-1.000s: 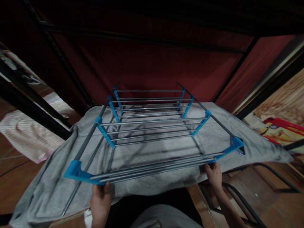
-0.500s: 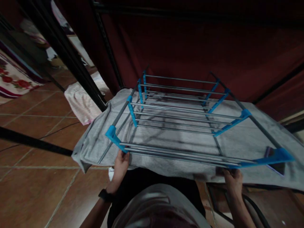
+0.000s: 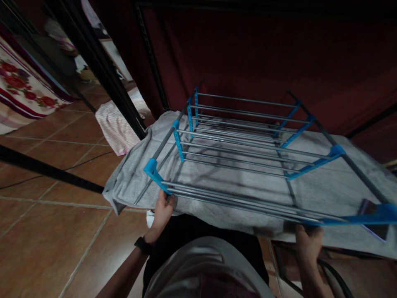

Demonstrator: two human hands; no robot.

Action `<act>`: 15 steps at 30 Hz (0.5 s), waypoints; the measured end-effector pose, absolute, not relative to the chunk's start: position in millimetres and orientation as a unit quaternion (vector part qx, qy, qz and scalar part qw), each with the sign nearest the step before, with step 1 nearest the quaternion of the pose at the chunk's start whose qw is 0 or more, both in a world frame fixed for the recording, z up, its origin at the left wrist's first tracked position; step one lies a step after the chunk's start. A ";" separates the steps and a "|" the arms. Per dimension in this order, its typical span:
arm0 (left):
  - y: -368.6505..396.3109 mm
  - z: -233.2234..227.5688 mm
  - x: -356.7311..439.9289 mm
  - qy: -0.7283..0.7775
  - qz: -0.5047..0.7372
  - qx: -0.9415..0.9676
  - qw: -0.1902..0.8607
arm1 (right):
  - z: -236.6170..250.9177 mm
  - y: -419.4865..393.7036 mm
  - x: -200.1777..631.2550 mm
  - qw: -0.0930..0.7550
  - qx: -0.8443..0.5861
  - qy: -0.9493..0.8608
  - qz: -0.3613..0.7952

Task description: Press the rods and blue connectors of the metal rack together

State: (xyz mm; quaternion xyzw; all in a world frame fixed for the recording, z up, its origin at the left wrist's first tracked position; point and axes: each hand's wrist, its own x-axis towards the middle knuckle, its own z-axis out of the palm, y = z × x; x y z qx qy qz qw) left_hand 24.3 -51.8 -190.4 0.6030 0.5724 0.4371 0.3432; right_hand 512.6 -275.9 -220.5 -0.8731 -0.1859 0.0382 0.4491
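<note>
A shoe rack (image 3: 248, 142) of grey metal tubes and blue plastic joints lies on a grey cloth (image 3: 235, 176) in front of me. My left hand (image 3: 163, 212) closes round the lower end of the near left joint (image 3: 155, 173), where the near tubes meet it. On the other side, my right hand (image 3: 308, 245) grips under the near right joint (image 3: 350, 219), its fingertips partly hidden beneath. A flat dark phone-like thing (image 3: 377, 231) with a purple edge lies on the cloth, partly behind that joint.
Behind the rack rises a dark red panel (image 3: 248, 54) in a black frame. Black metal bars (image 3: 102, 74) stand at the left. A striped cloth (image 3: 116, 128) hangs low beyond them, and a flowered fabric (image 3: 31, 89) hangs farther left. Brown tiles (image 3: 49, 236) cover the floor.
The whole view has turned slightly left, so the scene sits farther right. Both hands keep their hold on the shoe rack, which has barely moved on the cloth.
</note>
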 end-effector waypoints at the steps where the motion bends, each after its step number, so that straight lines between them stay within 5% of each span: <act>1: -52.3 -189.3 23.6 0.573 0.431 0.609 0.340 | -219.6 -275.9 511.8 0.437 -0.881 -0.179 0.037; 7: -50.5 -185.5 10.7 0.578 0.370 0.652 0.321 | -216.2 -276.2 510.0 0.416 -0.893 -0.163 0.048; 15: -22.6 -170.7 -18.3 0.621 0.344 0.689 0.144 | -215.4 -279.4 508.4 0.422 -0.885 -0.190 0.052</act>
